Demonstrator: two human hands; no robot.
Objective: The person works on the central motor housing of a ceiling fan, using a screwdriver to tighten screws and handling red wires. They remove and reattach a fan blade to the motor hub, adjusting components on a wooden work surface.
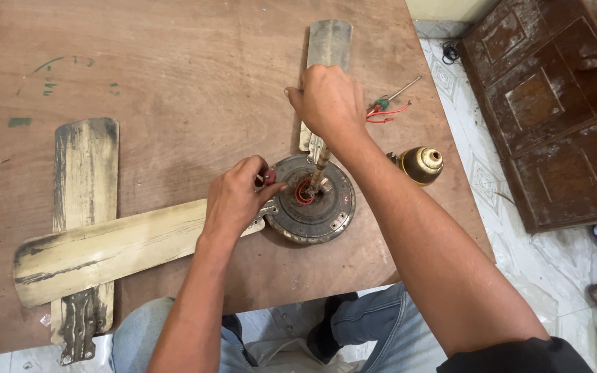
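Note:
A round, dirty metal ceiling-fan motor (319, 214) lies on the wooden table (174, 69), with a brass rod (321, 169) rising from its centre and red wire (303, 192) coiled at the base. My right hand (326, 100) is closed over the top of that rod. My left hand (238, 197) pinches a small red-handled tool (269, 177) at the motor's left rim, where a worn cream blade (119, 249) is attached. Another blade (327, 52) extends away from the motor under my right hand.
A loose blade (84, 186) lies under the attached one at the left. A brass bell-shaped cover (421, 164) and a screwdriver with red wire (390, 103) sit at the table's right. A dark wooden cabinet (554, 117) stands on the tiled floor. My knees are below the table edge.

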